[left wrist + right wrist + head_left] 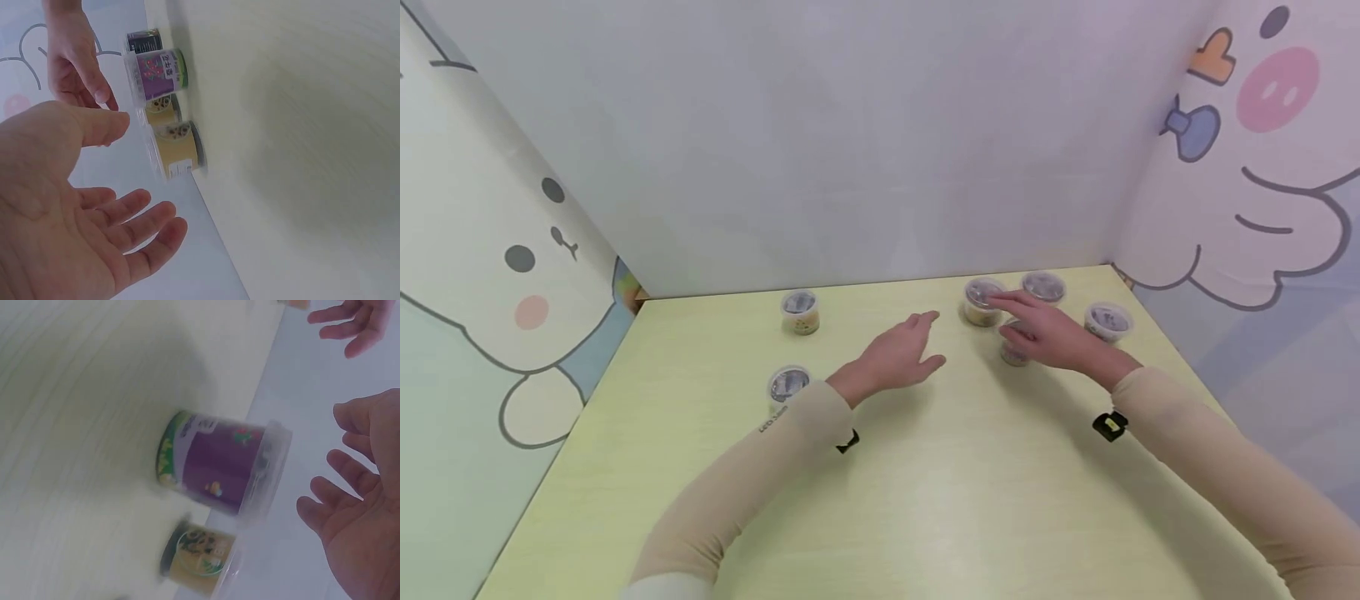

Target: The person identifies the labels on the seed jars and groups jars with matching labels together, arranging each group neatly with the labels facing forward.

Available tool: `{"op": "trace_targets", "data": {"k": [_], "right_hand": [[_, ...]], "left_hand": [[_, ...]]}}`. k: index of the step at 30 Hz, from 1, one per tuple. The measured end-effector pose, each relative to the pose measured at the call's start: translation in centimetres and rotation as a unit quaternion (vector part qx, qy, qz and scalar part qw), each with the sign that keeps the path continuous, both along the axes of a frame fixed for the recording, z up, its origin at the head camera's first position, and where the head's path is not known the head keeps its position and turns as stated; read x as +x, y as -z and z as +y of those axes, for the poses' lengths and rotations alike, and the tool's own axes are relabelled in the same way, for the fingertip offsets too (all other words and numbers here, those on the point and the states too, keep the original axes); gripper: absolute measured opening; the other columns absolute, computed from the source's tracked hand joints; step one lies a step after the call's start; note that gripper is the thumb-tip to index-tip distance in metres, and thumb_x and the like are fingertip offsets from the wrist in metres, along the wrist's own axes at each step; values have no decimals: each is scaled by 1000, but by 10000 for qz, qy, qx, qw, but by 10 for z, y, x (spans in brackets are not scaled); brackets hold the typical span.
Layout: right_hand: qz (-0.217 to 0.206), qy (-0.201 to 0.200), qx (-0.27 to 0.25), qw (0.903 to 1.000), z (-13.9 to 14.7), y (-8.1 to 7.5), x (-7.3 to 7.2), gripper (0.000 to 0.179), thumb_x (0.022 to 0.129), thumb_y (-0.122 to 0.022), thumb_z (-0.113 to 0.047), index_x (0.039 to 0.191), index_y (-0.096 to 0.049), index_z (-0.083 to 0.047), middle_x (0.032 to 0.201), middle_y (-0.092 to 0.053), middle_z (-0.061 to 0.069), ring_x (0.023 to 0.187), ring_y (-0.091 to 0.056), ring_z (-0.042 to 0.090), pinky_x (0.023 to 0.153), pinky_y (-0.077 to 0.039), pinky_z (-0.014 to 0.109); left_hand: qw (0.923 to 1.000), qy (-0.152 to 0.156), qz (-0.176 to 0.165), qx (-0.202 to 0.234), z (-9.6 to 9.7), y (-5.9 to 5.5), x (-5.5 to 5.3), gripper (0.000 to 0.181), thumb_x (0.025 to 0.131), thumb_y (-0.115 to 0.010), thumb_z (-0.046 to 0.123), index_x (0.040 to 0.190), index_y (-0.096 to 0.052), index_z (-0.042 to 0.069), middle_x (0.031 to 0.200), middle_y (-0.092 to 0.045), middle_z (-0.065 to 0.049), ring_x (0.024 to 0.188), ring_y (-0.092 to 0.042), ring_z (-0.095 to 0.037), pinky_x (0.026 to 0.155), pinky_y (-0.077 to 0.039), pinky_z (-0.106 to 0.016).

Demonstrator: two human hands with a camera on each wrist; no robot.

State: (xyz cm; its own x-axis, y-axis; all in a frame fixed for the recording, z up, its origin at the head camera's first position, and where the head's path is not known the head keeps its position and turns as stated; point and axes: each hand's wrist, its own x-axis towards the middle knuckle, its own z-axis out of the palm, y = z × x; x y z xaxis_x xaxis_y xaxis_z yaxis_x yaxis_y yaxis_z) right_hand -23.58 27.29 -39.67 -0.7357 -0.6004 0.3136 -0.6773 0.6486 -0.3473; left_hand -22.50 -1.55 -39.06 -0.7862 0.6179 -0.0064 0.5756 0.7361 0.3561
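My right hand [1051,335] hovers above a small lidded plastic tub [1014,357], its fingers spread loosely. In the right wrist view this tub shows a purple label [219,465], and a gap separates it from the fingers. A tan-labelled tub [982,310] stands just behind, near those fingertips. My left hand [897,357] is held over the middle of the table, fingers extended and thumb apart, with nothing in it. From the left wrist view, the tan tub [178,150] stands beyond the left fingers, apart from them.
Two more lidded tubs, one at the back [1043,287] and one at the right [1108,322], stand near the right hand. On the left are a tan tub [801,313] and another tub [790,385], partly behind the left sleeve. Cloth walls border the pale table [925,500].
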Motion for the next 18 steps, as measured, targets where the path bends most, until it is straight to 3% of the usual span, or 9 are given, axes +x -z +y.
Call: {"op": "trace_targets", "data": {"k": [5,8,12,18], "right_hand": [[-33,218,-139,9997,24,7,3,44,98,-66,-3,140,-55,6,142,-51,26,132,-47,46,102,-41,63],[-285,334,-420,9982,35,15,2,43,98,-65,-2,140,-54,7,144,-49,27,135,-42,48,102,-40,65],[-992,424,-939,9897,44,24,1,46,101,-62,-3,144,-50,7,149,-45,27,137,-41,49,102,-42,64],[-1750,721,-1103,9757,52,33,2,52,106,-57,-15,152,-40,2,157,-38,23,137,-41,49,107,-37,64]], "left_hand": [[9997,-69,-124,200,30,10,0,78,102,-57,38,159,-19,1,151,-40,-22,112,-63,-28,95,-53,-40],[9992,-102,-215,331,47,15,1,80,102,-58,37,159,-16,-1,153,-34,-23,100,-66,-25,86,-56,-36],[9978,-102,-288,584,68,24,2,83,101,-61,36,159,-14,-2,157,-24,-23,89,-66,-21,74,-56,-29],[9959,-53,-238,876,95,37,3,85,100,-63,32,161,-12,2,160,-19,-18,89,-64,-17,73,-53,-24]]}}
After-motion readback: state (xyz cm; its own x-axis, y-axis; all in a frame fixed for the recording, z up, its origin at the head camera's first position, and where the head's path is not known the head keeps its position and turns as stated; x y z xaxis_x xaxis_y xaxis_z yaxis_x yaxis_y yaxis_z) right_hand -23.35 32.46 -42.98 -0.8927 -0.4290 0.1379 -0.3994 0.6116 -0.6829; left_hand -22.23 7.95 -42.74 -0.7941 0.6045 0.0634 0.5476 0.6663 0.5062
